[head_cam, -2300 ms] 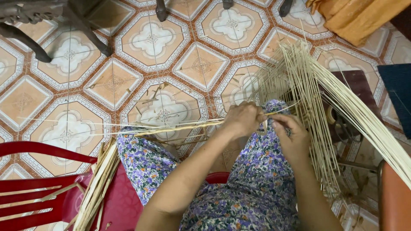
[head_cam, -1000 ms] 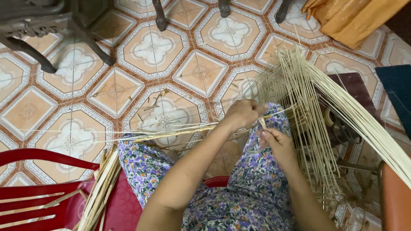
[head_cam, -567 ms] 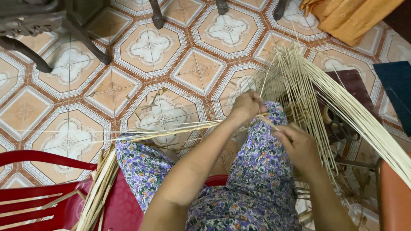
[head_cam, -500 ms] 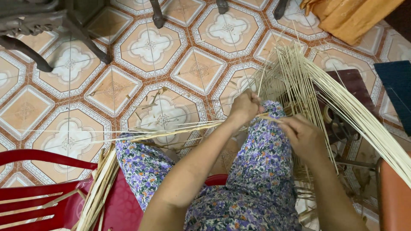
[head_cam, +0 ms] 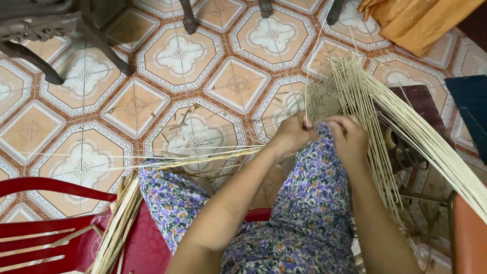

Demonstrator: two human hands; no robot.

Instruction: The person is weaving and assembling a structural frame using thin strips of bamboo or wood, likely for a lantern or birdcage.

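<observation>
My left hand (head_cam: 292, 133) and my right hand (head_cam: 349, 138) meet above my right knee, both pinching thin pale cane strips. A long strip (head_cam: 177, 158) runs leftward from my left hand across my lap. A fan of upright and slanted cane strips (head_cam: 355, 96) rises just beyond my fingers, part of a woven piece (head_cam: 390, 167) to the right. My floral-print trousers (head_cam: 304, 203) fill the lower middle.
A bundle of cane strips (head_cam: 119, 228) lies on a red plastic chair (head_cam: 50, 223) at lower left. Dark metal chair legs (head_cam: 76, 35) stand at upper left on the patterned tiled floor (head_cam: 177, 56). An orange cloth (head_cam: 416, 20) lies at top right.
My right hand has moved up toward my left hand until the two meet at the strips. The view has shifted slightly.
</observation>
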